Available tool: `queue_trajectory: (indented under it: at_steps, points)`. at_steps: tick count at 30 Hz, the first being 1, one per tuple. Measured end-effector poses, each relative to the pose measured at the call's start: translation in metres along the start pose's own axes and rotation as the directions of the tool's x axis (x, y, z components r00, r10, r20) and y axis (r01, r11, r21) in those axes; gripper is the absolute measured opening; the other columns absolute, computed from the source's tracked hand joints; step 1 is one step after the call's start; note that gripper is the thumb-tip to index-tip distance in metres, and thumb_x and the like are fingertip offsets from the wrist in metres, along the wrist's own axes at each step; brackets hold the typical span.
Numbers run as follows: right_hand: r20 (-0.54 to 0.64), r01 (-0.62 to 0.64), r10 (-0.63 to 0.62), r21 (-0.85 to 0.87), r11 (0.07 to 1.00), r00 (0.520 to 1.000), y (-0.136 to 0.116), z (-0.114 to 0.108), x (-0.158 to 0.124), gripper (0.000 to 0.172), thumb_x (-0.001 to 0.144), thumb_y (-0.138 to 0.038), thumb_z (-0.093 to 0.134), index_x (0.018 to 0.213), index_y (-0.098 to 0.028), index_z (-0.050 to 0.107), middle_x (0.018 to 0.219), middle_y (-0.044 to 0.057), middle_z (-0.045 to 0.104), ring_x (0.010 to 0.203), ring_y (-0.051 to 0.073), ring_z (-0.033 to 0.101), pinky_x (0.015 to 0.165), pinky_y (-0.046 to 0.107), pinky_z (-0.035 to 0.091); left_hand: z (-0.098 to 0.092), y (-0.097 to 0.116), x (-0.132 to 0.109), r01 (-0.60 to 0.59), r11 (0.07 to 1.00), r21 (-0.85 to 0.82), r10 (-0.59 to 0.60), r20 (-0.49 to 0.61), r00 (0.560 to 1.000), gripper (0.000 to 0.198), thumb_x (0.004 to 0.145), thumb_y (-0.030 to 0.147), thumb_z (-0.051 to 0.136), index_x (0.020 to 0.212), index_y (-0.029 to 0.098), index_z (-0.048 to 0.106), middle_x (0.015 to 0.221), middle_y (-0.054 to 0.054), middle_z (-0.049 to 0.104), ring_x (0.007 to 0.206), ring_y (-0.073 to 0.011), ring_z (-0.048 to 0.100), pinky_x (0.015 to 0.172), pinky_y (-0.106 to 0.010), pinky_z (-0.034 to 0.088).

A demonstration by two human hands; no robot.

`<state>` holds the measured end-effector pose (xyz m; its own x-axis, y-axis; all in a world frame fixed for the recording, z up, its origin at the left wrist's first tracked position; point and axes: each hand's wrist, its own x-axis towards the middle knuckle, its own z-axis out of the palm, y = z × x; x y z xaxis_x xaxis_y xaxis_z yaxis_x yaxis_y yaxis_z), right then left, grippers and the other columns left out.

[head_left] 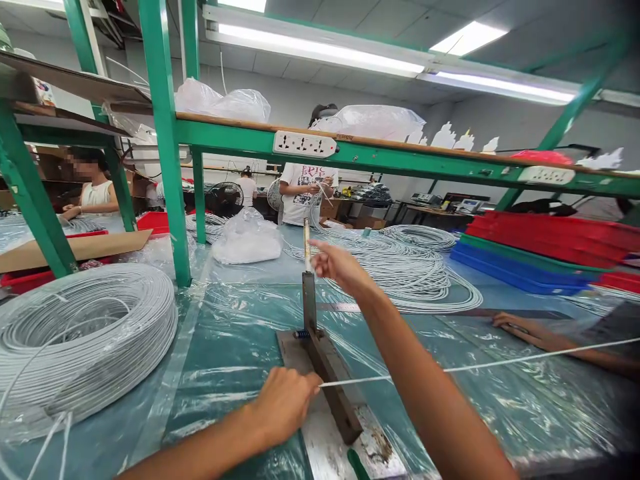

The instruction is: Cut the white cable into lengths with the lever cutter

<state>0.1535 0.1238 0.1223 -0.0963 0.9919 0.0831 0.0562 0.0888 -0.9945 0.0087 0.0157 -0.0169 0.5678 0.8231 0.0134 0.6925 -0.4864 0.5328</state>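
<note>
My left hand (284, 404) is closed on a thin white cable (450, 369), pinching its end beside the blade of a lever cutter (330, 370) bolted to the table. The cable runs off to the right edge, stretched taut. My right hand (336, 265) is closed around the cutter's upright handle (307, 250), which is raised. Another person's hand (513, 325) rests on the table at the right, near a long flat ruler (500, 313).
A large coil of grey-white cable (80, 333) lies at the left. Loose cable loops (415, 267) and a plastic bag (247, 239) sit behind. Green rack posts (167, 167) stand nearby. Red and blue trays (545, 250) are stacked at right. Several people work beyond.
</note>
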Motion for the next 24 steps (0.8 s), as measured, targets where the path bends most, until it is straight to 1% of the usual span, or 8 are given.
queue_trajectory:
  at_steps: [2, 4, 7, 13, 15, 19, 22, 24]
  points:
    - [-0.179, -0.053, 0.052, -0.003, 0.999, 0.982, -0.005, -0.017, 0.046, 0.025, 0.099, -0.033, 0.041, 0.112, -0.014, 0.051, 0.060, -0.005, 0.048, 0.039, 0.004, 0.038, 0.039, 0.015, 0.033, 0.003, 0.001, 0.002, 0.008, 0.999, 0.045, -0.008, 0.008, 1.000, 0.033, 0.088, 0.011, 0.035, 0.104, 0.014, 0.063, 0.089, -0.017, 0.067, 0.086, -0.0322, 0.062, 0.075, -0.039, 0.043]
    - [-0.247, -0.132, 0.129, 0.004, 0.991, 0.960, -0.001, -0.028, 0.081, 0.028, 0.099, -0.037, 0.042, 0.104, -0.012, 0.053, 0.064, -0.005, 0.047, 0.040, 0.004, 0.034, 0.037, 0.015, 0.031, 0.007, 0.002, 0.006, 0.018, 1.000, -0.009, -0.018, -0.019, 1.000, 0.030, 0.086, 0.007, 0.036, 0.097, 0.012, 0.063, 0.095, -0.017, 0.066, 0.089, -0.0308, 0.062, 0.076, -0.037, 0.043]
    - [-0.214, -0.237, 0.238, 0.032, 0.971, 0.947, 0.008, -0.033, 0.108, 0.031, 0.097, -0.041, 0.046, 0.095, -0.011, 0.054, 0.067, -0.004, 0.047, 0.043, 0.004, 0.036, 0.038, 0.015, 0.032, 0.013, -0.001, 0.012, 0.043, 0.990, -0.134, -0.052, -0.069, 0.996, 0.024, 0.084, 0.006, 0.042, 0.092, 0.013, 0.063, 0.096, -0.012, 0.066, 0.092, -0.0244, 0.060, 0.076, -0.029, 0.041]
    - [-0.122, -0.337, 0.345, 0.086, 0.938, 0.931, 0.004, -0.018, 0.124, 0.031, 0.097, -0.041, 0.047, 0.089, -0.012, 0.054, 0.064, -0.005, 0.044, 0.042, 0.004, 0.033, 0.037, 0.015, 0.029, 0.025, -0.013, 0.023, 0.111, 0.918, -0.380, -0.166, -0.115, 0.979, 0.014, 0.083, 0.013, 0.050, 0.083, 0.014, 0.064, 0.077, -0.003, 0.061, 0.073, -0.0148, 0.054, 0.060, -0.021, 0.034]
    - [-0.120, -0.357, 0.368, 0.104, 0.928, 0.922, -0.001, -0.015, 0.124, 0.034, 0.097, -0.044, 0.045, 0.088, -0.012, 0.053, 0.062, -0.005, 0.042, 0.041, 0.003, 0.030, 0.036, 0.015, 0.027, 0.029, -0.014, 0.026, 0.119, 0.893, -0.434, -0.193, -0.131, 0.972, 0.013, 0.083, 0.021, 0.055, 0.075, 0.013, 0.062, 0.069, -0.001, 0.057, 0.068, -0.0138, 0.050, 0.057, -0.022, 0.031]
    - [-0.083, -0.354, 0.367, 0.134, 0.926, 0.927, -0.017, -0.024, 0.102, 0.050, 0.098, -0.056, 0.027, 0.079, -0.014, 0.046, 0.055, -0.007, 0.034, 0.035, 0.003, 0.022, 0.033, 0.013, 0.022, 0.035, -0.013, 0.033, 0.119, 0.852, -0.510, -0.235, -0.170, 0.957, 0.032, 0.078, 0.040, 0.063, 0.062, 0.015, 0.053, 0.059, 0.003, 0.048, 0.061, -0.0118, 0.044, 0.055, -0.023, 0.027]
    - [-0.031, -0.321, 0.328, 0.145, 0.936, 0.944, -0.033, -0.038, 0.062, 0.057, 0.096, -0.061, 0.011, 0.076, -0.017, 0.042, 0.048, -0.007, 0.031, 0.031, 0.002, 0.019, 0.032, 0.011, 0.021, 0.041, -0.013, 0.038, 0.136, 0.834, -0.534, -0.259, -0.162, 0.952, 0.038, 0.074, 0.044, 0.067, 0.057, 0.016, 0.048, 0.053, 0.005, 0.043, 0.055, -0.0099, 0.040, 0.051, -0.023, 0.023]
    - [-0.004, -0.301, 0.304, 0.144, 0.943, 0.953, -0.042, -0.046, 0.025, 0.056, 0.097, -0.059, 0.009, 0.078, -0.018, 0.043, 0.046, -0.007, 0.033, 0.029, 0.003, 0.021, 0.032, 0.010, 0.024, 0.044, -0.015, 0.042, 0.161, 0.836, -0.524, -0.280, -0.155, 0.947, 0.038, 0.073, 0.043, 0.068, 0.056, 0.016, 0.047, 0.051, 0.006, 0.041, 0.052, -0.0093, 0.038, 0.049, -0.023, 0.022]
